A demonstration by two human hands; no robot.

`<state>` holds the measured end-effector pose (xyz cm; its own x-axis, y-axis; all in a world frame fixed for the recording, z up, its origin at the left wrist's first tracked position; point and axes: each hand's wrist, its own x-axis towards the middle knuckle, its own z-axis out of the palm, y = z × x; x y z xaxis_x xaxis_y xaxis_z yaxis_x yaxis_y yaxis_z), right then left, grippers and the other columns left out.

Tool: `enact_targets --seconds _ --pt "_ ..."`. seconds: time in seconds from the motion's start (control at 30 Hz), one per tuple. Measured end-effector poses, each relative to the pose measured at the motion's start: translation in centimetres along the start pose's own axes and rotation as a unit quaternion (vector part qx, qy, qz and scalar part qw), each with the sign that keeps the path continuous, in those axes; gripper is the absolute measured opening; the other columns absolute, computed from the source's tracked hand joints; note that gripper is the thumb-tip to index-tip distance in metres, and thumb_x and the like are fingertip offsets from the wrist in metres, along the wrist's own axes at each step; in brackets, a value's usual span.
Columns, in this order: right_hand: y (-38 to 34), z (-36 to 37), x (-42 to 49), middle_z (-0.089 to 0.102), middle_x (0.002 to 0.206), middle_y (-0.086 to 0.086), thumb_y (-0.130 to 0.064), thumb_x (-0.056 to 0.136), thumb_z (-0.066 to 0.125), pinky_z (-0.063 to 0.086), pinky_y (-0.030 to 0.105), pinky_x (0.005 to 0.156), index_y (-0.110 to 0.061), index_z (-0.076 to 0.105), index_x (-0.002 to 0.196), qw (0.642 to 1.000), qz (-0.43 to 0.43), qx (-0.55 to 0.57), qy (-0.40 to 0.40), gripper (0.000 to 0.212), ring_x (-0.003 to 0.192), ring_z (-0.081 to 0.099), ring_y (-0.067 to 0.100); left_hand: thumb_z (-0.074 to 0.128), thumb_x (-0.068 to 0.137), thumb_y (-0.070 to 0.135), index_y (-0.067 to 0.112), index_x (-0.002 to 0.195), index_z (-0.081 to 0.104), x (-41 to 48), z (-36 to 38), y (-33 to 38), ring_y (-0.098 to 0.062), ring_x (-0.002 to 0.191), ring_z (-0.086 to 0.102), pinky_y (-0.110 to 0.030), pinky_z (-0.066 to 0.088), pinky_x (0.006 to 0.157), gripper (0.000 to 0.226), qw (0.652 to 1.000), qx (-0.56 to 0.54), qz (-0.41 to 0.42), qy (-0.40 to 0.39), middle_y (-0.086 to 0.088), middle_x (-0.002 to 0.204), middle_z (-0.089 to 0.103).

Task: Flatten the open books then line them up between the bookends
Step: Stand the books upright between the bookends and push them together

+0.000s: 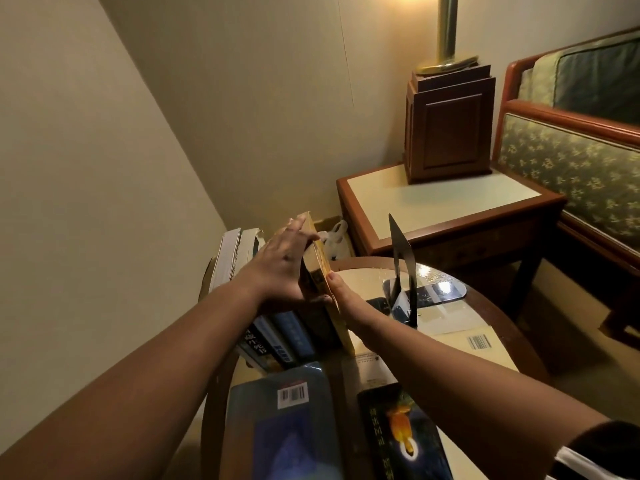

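Dim, warm-tinted frame. Only source is the glow at the top of the tall brass lamp column, at the upper edge. The beige wall is brightest beside the lamp and falls off fast. Specular glare on the glossy round wood-rimmed desk below the lamp. The blue barcode-stickered book cover, farthest below the lamp, is dark and soft. Wide-angle bending at the edges.

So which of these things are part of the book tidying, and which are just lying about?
Part of the job: yellow book pressed between left hand and right hand; standing books; black bookend; blue book, dark book and cream book lying flat.
Just lying about: lamp, side table, sofa, plastic bag.
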<state>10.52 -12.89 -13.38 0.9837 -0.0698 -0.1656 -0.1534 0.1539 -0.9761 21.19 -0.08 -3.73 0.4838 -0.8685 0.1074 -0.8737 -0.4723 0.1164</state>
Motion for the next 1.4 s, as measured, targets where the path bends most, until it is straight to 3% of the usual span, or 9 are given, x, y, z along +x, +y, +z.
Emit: enact_targets --seconds 0.27,0.43,0.67,0.77,0.87,1.1,1.2,1.27,1.4 --pt "-0.7 -2.2 -0.8 0.039 0.152 0.011 -0.064 0.098 0.037 0.040 0.047 0.097 -0.031 0.033 0.151 0.994 0.090 -0.060 0.002 0.063 0.137 0.038 0.037 0.074 0.058 0.074 0.038 0.146 0.023 -0.5 0.0 0.2 -0.028 0.150 0.016 -0.055 0.028 0.116 0.108 0.999 -0.048 -0.014 0.002 0.005 0.165 0.008" --pt "-0.9 -5.2 -4.8 0.057 0.137 0.009 -0.060 0.097 0.043 0.048 0.049 0.100 -0.022 0.048 0.142 0.986 0.112 -0.122 0.015 0.059 0.124 0.055 0.030 0.068 0.057 0.081 0.042 0.144 0.022 -0.4 0.2 0.1 -0.027 0.149 0.019 -0.058 0.032 0.113 0.107 0.999 -0.041 -0.016 0.001 0.005 0.165 0.008" --pt "2.0 -9.6 -14.1 0.065 0.123 0.003 -0.032 0.096 0.063 0.051 0.019 0.083 -0.016 0.062 0.127 0.951 0.061 -0.276 0.122 0.035 0.102 0.060 0.004 0.056 0.045 0.096 0.045 0.143 0.021 -0.1 0.4 -0.1 -0.031 0.149 0.021 -0.059 0.031 0.114 0.116 0.999 -0.043 -0.022 -0.010 0.003 0.165 0.008" --pt "4.5 -10.8 -17.3 0.041 0.151 -0.001 -0.054 0.088 0.064 0.040 0.041 0.108 -0.032 0.056 0.134 0.860 0.091 -0.475 0.166 0.052 0.137 0.039 0.019 0.056 0.044 0.096 0.044 0.143 0.022 0.0 0.4 -0.2 -0.031 0.148 0.022 -0.059 0.031 0.113 0.117 0.999 -0.034 -0.023 -0.010 0.004 0.165 0.008" --pt "6.9 -11.1 -19.9 0.007 0.165 -0.003 -0.071 0.079 0.061 0.014 0.052 0.120 -0.042 0.036 0.145 0.794 0.124 -0.586 0.103 0.076 0.151 0.003 0.026 0.056 0.045 0.094 0.043 0.143 0.021 -0.2 0.3 0.1 -0.034 0.148 0.021 -0.061 0.030 0.113 0.116 0.999 -0.028 -0.028 -0.012 0.004 0.165 0.008" --pt "7.6 -13.4 -22.2 -0.003 0.166 -0.004 -0.074 0.069 0.068 0.011 0.054 0.122 -0.047 0.025 0.150 0.815 0.157 -0.543 0.127 0.095 0.152 -0.006 0.024 0.058 0.044 0.095 0.044 0.143 0.022 -0.1 0.4 -0.2 -0.038 0.147 0.022 -0.063 0.030 0.112 0.116 0.999 -0.031 -0.028 -0.014 0.002 0.165 0.011" --pt "7.1 -14.0 -22.4 0.007 0.165 0.001 -0.069 0.072 0.071 0.018 0.051 0.119 -0.037 0.028 0.151 0.803 0.188 -0.538 0.175 0.096 0.151 0.005 0.027 0.058 0.043 0.096 0.044 0.142 0.025 0.0 0.6 -0.5 -0.036 0.147 0.023 -0.059 0.029 0.114 0.117 0.999 -0.033 -0.029 -0.005 0.000 0.164 0.014" --pt "7.1 -14.5 -22.6 0.030 0.156 0.004 -0.064 0.076 0.071 0.036 0.046 0.111 -0.029 0.035 0.147 0.785 0.193 -0.546 0.218 0.087 0.141 0.030 0.025 0.062 0.044 0.093 0.044 0.143 0.025 0.1 0.6 -0.5 -0.036 0.147 0.023 -0.059 0.028 0.115 0.116 0.999 -0.038 -0.031 -0.007 0.001 0.164 0.014" --pt "7.4 -15.5 -23.9 0.048 0.136 0.001 -0.055 0.082 0.071 0.046 0.033 0.093 -0.030 0.034 0.149 0.822 0.197 -0.463 0.266 0.080 0.118 0.050 0.019 0.071 0.053 0.076 0.039 0.144 0.027 0.0 0.7 -0.1 -0.035 0.147 0.023 -0.056 0.027 0.116 0.108 0.999 -0.037 -0.021 0.005 -0.002 0.164 0.014"
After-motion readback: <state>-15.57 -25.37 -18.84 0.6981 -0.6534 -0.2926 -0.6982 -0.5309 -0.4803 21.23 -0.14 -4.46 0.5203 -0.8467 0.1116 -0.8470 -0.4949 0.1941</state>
